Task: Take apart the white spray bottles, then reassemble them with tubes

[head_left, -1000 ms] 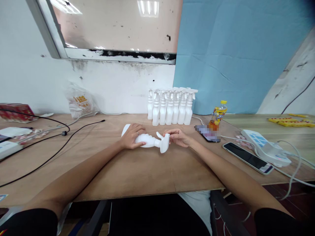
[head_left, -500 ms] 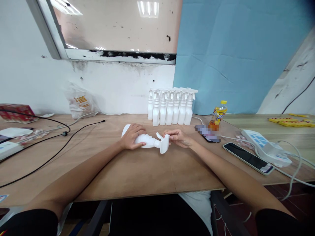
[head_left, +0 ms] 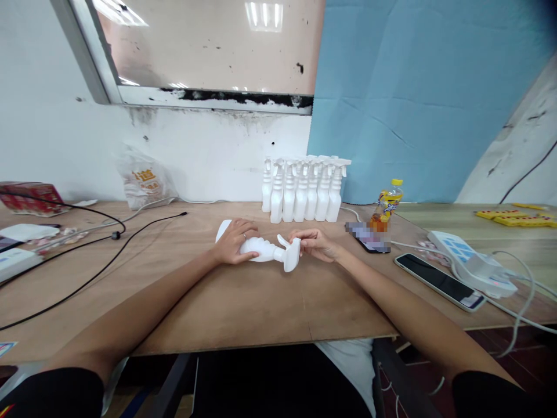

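- Standing near the table's (head_left: 261,310) far edge, toward its left end, a printed plastic bag (head_left: 147,184) slumps before a white wall (head_left: 204,151).
- The person's left hand (head_left: 237,241) clasps the body of a white spray bottle (head_left: 263,249), lying on its side midway between the table's near and far edges, its sprayer head (head_left: 293,255) to the right.
- Beyond it, upright spray bottles (head_left: 300,200) crowd close to the far edge.
- The right hand (head_left: 318,244) pinches the sprayer head's nozzle end with thumb and fingers.
- Toward the right edge: a yellow-capped drink bottle (head_left: 385,210), a pale-cased phone (head_left: 439,281) and a power strip (head_left: 452,248).
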`<state>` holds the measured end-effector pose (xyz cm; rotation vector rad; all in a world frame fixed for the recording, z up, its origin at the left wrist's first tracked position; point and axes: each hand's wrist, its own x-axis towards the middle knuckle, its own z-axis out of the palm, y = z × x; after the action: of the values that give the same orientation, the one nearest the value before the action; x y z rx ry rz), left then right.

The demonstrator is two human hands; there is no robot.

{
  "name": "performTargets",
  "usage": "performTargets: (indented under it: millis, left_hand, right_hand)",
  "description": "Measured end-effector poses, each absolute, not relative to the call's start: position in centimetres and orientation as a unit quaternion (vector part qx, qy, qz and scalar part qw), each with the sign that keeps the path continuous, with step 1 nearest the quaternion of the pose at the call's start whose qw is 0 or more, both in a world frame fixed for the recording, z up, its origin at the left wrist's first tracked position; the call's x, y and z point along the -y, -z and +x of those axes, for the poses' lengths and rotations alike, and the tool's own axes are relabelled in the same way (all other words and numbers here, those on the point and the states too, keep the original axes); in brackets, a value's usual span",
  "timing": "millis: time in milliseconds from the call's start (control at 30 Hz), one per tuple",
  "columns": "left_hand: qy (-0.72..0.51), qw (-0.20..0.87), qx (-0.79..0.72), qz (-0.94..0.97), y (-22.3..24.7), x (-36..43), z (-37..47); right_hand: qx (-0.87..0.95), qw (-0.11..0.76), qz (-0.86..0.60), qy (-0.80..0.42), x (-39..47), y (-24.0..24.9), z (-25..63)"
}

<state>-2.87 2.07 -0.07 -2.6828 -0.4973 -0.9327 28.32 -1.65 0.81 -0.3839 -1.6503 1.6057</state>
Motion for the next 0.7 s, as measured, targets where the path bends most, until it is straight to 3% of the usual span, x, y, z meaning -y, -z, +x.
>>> performTargets:
  millis: [700]
  left_hand:
    - [0.306,0.132,0.166,-0.928,0.12,-2.21,-2.98]
  right_hand:
    - [0.673,0.356,-0.157,-0.629,1.76,-0.72,28.62]
